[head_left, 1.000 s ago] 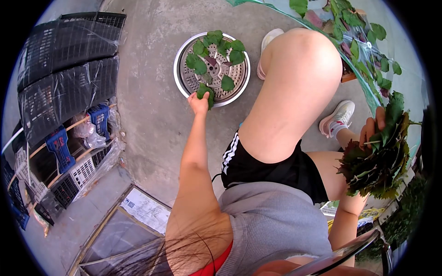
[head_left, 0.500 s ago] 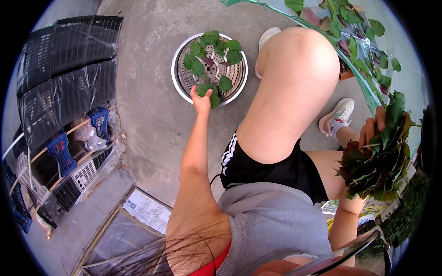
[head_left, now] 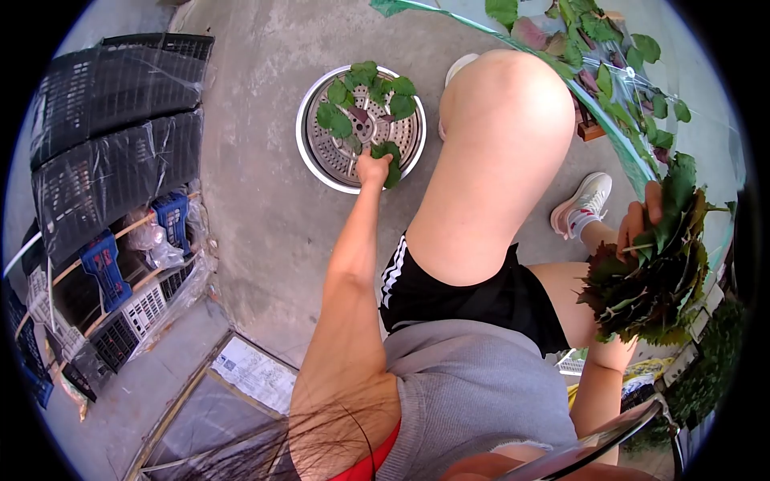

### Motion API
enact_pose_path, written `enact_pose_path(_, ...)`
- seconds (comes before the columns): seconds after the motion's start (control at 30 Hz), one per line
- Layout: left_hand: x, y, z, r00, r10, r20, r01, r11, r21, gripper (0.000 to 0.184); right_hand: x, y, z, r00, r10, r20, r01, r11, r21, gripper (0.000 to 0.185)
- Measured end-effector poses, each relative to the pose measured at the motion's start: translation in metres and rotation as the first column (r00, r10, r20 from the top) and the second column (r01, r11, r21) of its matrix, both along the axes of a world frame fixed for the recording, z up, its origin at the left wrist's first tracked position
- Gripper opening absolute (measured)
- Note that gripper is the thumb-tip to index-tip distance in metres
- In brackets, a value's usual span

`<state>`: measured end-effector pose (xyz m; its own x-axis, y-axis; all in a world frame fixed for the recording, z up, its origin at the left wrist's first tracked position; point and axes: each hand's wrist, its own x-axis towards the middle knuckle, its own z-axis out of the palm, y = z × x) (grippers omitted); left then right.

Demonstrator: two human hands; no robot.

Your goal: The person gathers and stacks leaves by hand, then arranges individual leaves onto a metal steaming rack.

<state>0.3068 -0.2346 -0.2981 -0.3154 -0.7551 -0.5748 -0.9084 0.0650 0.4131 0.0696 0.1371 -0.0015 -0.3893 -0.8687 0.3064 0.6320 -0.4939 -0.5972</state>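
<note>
A round metal basin with a perforated metal tray (head_left: 321, 144) inside stands on the concrete floor. Several green leaves (head_left: 335, 120) lie in a ring along its edge, with a dark reddish leaf near the centre. My left hand (head_left: 373, 168) reaches over the near side of the basin, its fingers closed on a green leaf (head_left: 391, 170) at the rim. At the right, my right hand (head_left: 638, 227) grips a thick bunch of leaves (head_left: 650, 280), dark green and reddish, held above my leg. Part of that hand is hidden behind the bunch.
Loose leaves and stems lie on a clear plastic sheet (head_left: 622, 144) with a green edge at the upper right. Black crates (head_left: 120, 152) wrapped in plastic and blue cases (head_left: 107, 268) stand along the left. My shoe (head_left: 581, 204) rests on the floor beside the sheet.
My left hand has shifted right along the basin's near rim, with a leaf in its fingers. The right hand keeps its hold on the bunch.
</note>
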Motion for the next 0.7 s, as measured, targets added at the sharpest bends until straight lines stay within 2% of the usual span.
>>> enact_pose_path(0.07,0.007,0.0,-0.003,0.998,-0.063,-0.024,0.058,0.984,-0.169,0.04,0.008,-0.004,0.006,0.999,-0.03,0.018,0.031,0.999,-0.014,0.032)
enact_pose_path(0.1,0.011,-0.001,-0.004,0.998,-0.064,-0.026,0.058,0.984,-0.17,0.04,0.014,-0.008,0.016,0.999,-0.044,0.007,0.044,0.999,0.011,0.031)
enact_pose_path(0.17,0.011,-0.002,0.01,0.97,0.089,-0.228,-0.12,0.985,-0.125,0.041,0.019,-0.013,0.029,0.998,-0.064,-0.011,0.065,0.997,0.033,0.033)
enact_pose_path(0.2,0.01,-0.002,0.017,0.907,0.22,-0.359,-0.235,0.972,0.001,0.037,0.021,-0.012,0.03,0.995,-0.097,-0.002,0.097,0.994,0.059,0.035)
enact_pose_path(0.27,0.0,-0.002,0.048,0.752,0.39,-0.531,-0.341,0.92,0.193,0.031,0.023,-0.005,0.028,0.983,-0.183,0.02,0.179,0.977,0.117,0.039)
enact_pose_path(0.3,-0.006,-0.003,0.066,0.627,0.453,-0.634,-0.323,0.891,0.318,0.029,0.026,-0.002,0.026,0.968,-0.248,0.039,0.238,0.956,0.171,0.042)
enact_pose_path(0.33,-0.012,-0.003,0.086,0.56,0.505,-0.657,-0.329,0.863,0.383,0.03,0.029,0.003,0.025,0.945,-0.323,0.052,0.302,0.923,0.24,0.045)
enact_pose_path(0.43,-0.033,-0.007,0.147,0.423,0.42,-0.803,-0.233,0.907,0.351,0.029,0.041,0.016,0.021,0.851,-0.522,0.061,0.431,0.76,0.486,0.054)
enact_pose_path(0.5,-0.051,0.002,0.2,0.327,0.37,-0.87,-0.156,0.929,0.336,0.03,0.047,0.024,0.017,0.779,-0.624,0.058,0.461,0.633,0.622,0.061)
enact_pose_path(0.53,-0.058,0.008,0.224,0.322,0.353,-0.879,-0.14,0.936,0.324,0.03,0.05,0.023,0.016,0.759,-0.649,0.05,0.46,0.589,0.664,0.064)
enact_pose_path(0.6,-0.071,0.022,0.266,0.207,0.284,-0.936,-0.056,0.959,0.279,0.03,0.054,0.012,0.022,0.739,-0.673,0.03,0.459,0.535,0.71,0.071)
enact_pose_path(0.63,-0.077,0.03,0.286,0.189,0.272,-0.944,-0.021,0.962,0.273,0.03,0.057,0.004,0.032,0.738,-0.674,0.009,0.467,0.521,0.714,0.075)
enact_pose_path(0.67,-0.081,0.04,0.305,0.176,0.264,-0.948,0.021,0.962,0.271,0.031,0.058,-0.008,0.047,0.738,-0.674,-0.025,0.487,0.507,0.711,0.071)
enact_pose_path(0.7,-0.084,0.05,0.318,0.156,0.251,-0.955,0.041,0.965,0.26,0.031,0.057,-0.013,0.047,0.751,-0.66,-0.018,0.5,0.551,0.667,0.067)
